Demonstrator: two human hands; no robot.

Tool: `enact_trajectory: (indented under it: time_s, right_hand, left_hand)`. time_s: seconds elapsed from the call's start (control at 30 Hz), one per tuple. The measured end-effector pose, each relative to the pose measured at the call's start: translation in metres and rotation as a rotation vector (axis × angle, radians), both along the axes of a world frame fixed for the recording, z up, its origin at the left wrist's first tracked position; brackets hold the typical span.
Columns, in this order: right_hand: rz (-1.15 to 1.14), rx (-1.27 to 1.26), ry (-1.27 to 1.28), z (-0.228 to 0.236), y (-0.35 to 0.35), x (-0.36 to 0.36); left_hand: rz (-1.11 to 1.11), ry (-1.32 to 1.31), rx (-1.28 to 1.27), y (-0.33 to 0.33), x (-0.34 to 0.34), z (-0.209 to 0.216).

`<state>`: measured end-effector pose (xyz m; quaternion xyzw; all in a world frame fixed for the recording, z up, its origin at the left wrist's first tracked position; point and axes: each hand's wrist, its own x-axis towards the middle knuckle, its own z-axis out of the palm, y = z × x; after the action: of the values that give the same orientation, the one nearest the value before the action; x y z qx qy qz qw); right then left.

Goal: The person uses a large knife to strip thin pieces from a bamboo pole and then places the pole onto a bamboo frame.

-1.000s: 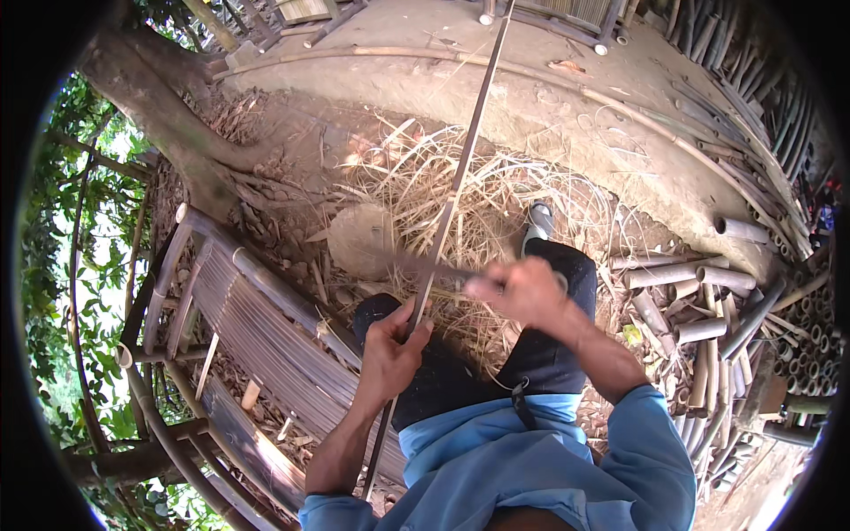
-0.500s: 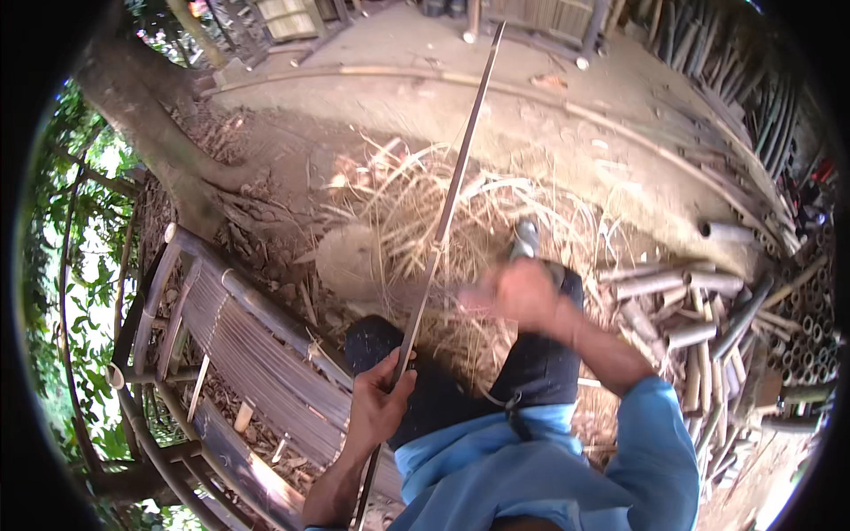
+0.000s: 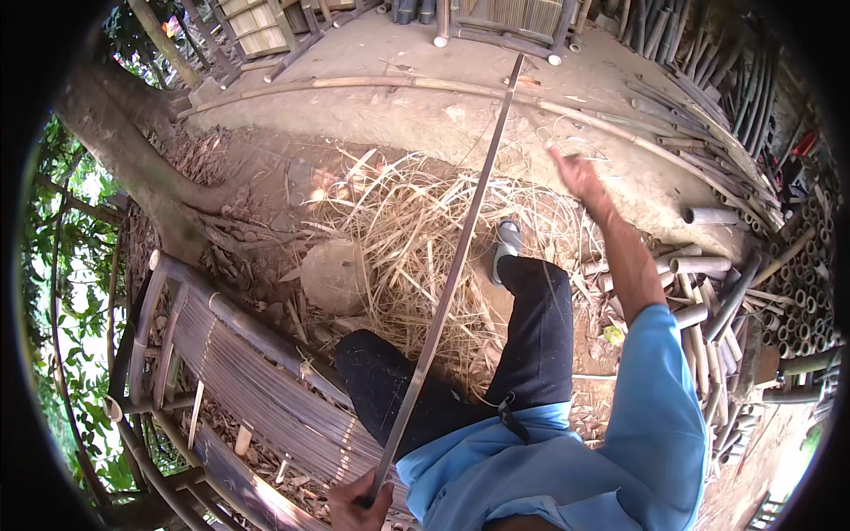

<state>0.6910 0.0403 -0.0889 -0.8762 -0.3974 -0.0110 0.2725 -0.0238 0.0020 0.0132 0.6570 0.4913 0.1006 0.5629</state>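
Note:
A long, narrow, dark bamboo strip (image 3: 460,239) runs from my lap up across the view toward the far packed ground. My left hand (image 3: 361,503) is closed around its near end, beside the bamboo bench. My right hand (image 3: 580,174) reaches far forward to the right of the strip, apart from it, with its fingers loosely stretched out. Thin pale curls of shaving (image 3: 575,130) show just beyond its fingertips; whether they touch the hand is hard to make out. A heap of pale bamboo shavings (image 3: 412,217) lies on the ground between and ahead of my legs.
The bamboo bench (image 3: 257,341) is at my left, with a tree trunk (image 3: 146,168) beyond it. A round stump (image 3: 334,276) sits beside the shavings. Cut bamboo pieces (image 3: 699,265) and stacked tubes (image 3: 801,305) lie at right. A long pole (image 3: 381,81) edges the far ground.
My right hand has swung forward and right, away from the strip. My left hand has moved down and back, gripping the strip closer to its near end.

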Motion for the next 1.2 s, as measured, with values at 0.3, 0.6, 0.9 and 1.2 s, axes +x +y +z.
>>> enact_trajectory:
  time_s: [0.3, 0.6, 0.9, 1.2]
  right_hand:
    - [0.037, 0.097, 0.556, 0.031, 0.013, -0.164]
    - [0.701, 0.105, -0.053, 0.041, 0.000, -0.320]
    - [0.602, -0.028, -0.038, 0.055, -0.002, -0.282]
    - [0.273, -0.227, 0.396, 0.043, 0.029, -0.174]
  left_hand:
    - [0.032, -0.121, -0.050, 0.071, 0.070, 0.008]
    - [-0.042, -0.255, -0.143, 0.099, 0.130, -0.015]
    - [-0.085, -0.242, -0.085, 0.072, 0.102, -0.010]
    - [-0.041, -0.022, -0.059, 0.035, 0.045, 0.038]
